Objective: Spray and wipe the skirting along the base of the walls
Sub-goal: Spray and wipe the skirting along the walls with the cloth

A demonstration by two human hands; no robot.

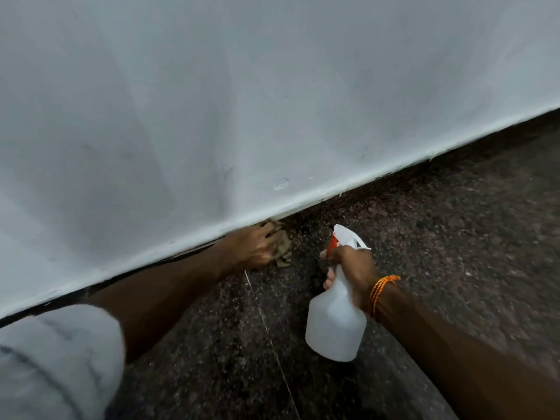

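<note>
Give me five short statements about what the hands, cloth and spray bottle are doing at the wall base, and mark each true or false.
1. The left hand presses a tan cloth against the base of the white wall. True.
2. The right hand holds the spray bottle by its neck. True.
3. The spray bottle stands on the floor, untouched. False: it is gripped in the right hand, above the speckled floor.
4. An orange thread band circles the left wrist. False: it is on the right wrist.
5. The bottle's trigger head is white with a red part. True.
</note>
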